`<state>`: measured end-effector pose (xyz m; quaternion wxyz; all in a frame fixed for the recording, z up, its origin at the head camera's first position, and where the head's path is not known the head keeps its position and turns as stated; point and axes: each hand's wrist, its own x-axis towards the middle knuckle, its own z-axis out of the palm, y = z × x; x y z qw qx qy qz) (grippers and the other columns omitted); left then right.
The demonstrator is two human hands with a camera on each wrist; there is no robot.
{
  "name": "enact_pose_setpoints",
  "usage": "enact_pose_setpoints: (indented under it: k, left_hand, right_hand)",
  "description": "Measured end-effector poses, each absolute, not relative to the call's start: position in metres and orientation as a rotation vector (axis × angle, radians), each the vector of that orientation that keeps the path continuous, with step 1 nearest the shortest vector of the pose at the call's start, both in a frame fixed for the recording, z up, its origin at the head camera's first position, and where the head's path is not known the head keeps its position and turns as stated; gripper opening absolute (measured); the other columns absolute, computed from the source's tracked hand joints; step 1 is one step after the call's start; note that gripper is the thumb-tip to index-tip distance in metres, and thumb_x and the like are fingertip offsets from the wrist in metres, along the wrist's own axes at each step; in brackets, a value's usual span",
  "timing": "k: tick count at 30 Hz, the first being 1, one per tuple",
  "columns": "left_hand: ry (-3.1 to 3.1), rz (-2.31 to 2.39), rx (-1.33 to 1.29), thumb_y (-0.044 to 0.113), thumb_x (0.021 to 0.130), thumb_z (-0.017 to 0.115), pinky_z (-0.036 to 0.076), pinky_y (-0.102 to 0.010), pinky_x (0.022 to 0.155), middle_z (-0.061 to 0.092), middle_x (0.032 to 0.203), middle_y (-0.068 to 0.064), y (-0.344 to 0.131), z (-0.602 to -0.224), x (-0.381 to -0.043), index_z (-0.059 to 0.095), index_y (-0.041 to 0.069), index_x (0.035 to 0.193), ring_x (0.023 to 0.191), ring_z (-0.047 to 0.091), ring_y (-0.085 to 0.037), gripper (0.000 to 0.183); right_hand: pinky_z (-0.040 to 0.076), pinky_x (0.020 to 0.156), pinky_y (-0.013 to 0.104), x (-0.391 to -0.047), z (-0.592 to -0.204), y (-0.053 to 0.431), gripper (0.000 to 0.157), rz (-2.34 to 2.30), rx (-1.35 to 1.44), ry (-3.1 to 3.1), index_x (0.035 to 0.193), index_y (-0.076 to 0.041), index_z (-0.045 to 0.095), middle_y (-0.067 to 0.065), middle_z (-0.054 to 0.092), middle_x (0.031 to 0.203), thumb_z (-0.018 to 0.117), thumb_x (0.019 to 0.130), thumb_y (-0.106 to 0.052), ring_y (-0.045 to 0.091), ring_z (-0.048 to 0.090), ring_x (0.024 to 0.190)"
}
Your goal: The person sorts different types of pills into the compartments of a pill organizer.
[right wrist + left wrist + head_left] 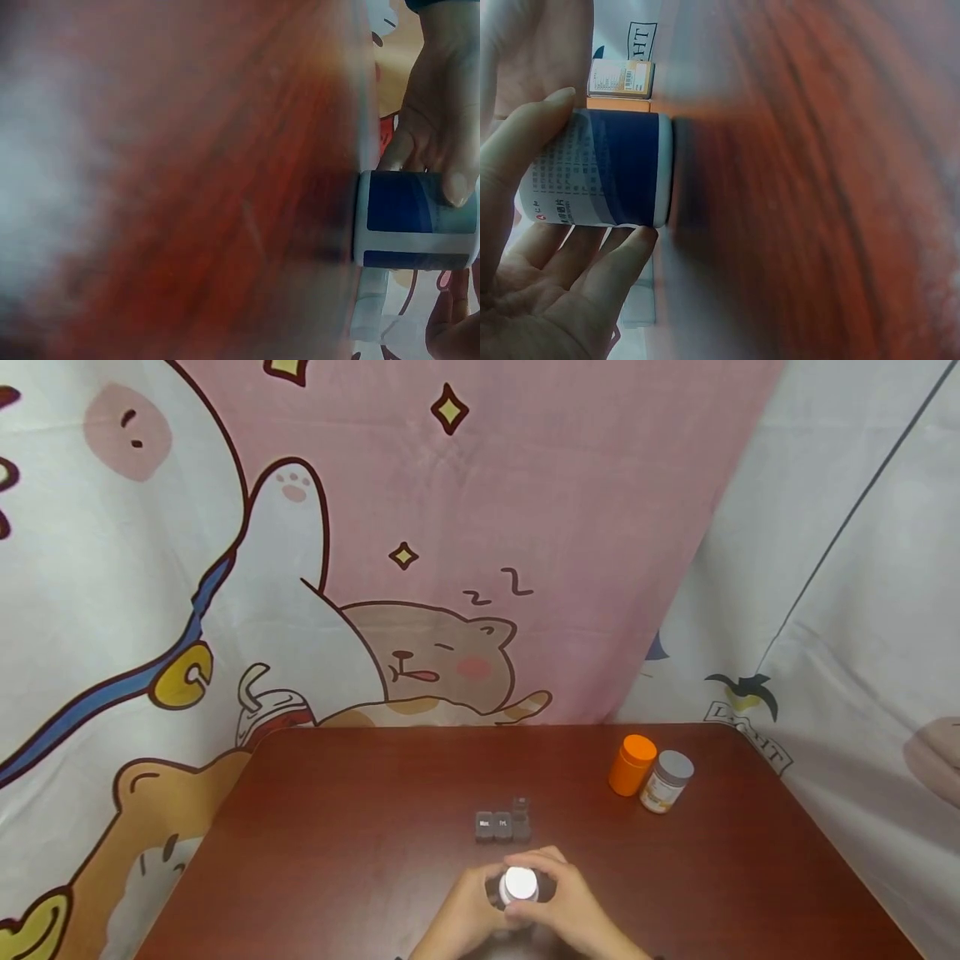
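A pill bottle [520, 885] with a white cap stands upright on the table, close to its near side. Its blue and white label [626, 169] shows in the left wrist view. My left hand [474, 900] grips the bottle's body, with the thumb across the label. Around the white cap, my right hand [558, 893] curls its thumb and index finger from the right. Just beyond the hands lies a small grey pill organizer [492, 827] with lettered lids; its rightmost lid stands raised. Whether anything lies inside that compartment is too small to tell.
An orange bottle [632, 766] and a white bottle with a grey cap [666, 782] stand side by side at the table's back right. The reddish-brown table [360, 843] ends at a cartoon-printed curtain [570, 527] behind it.
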<state>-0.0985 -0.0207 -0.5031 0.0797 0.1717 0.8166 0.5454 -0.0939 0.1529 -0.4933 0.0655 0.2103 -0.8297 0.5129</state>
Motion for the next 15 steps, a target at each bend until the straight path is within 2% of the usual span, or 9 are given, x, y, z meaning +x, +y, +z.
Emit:
enact_pose_setpoints:
  k: [8,10,15]
  left_hand:
    - [2.463,1.605,0.495,0.031,0.063,0.081,0.055,-0.027,0.075,0.075,0.092,-0.001,-0.020,-0.502,-0.098,0.069,0.013,0.106,0.081,0.061,-0.003,0.049]
    - [2.479,1.591,0.506,0.034,0.063,0.081,0.055,-0.030,0.078,0.076,0.095,-0.001,-0.020,-0.503,-0.099,0.068,0.013,0.108,0.084,0.061,-0.004,0.051]
    - [2.473,1.590,0.515,0.038,0.063,0.080,0.056,-0.041,0.086,0.075,0.107,-0.003,-0.020,-0.504,-0.100,0.067,0.015,0.114,0.096,0.063,-0.009,0.057]
  right_hand:
    - [0.050,0.074,0.030,-0.109,-0.487,0.160,0.041,1.427,0.956,-2.485,0.109,-0.024,0.069,-0.006,0.069,0.098,0.079,0.069,-0.026,0.006,0.053,0.091]
    - [0.049,0.076,0.029,-0.110,-0.486,0.162,0.043,1.422,0.974,-2.496,0.112,-0.025,0.068,-0.007,0.069,0.101,0.079,0.070,-0.026,0.005,0.053,0.093]
    - [0.053,0.082,0.035,-0.101,-0.486,0.167,0.053,1.323,0.921,-2.458,0.122,-0.019,0.062,-0.003,0.068,0.114,0.076,0.072,-0.030,0.008,0.055,0.102]
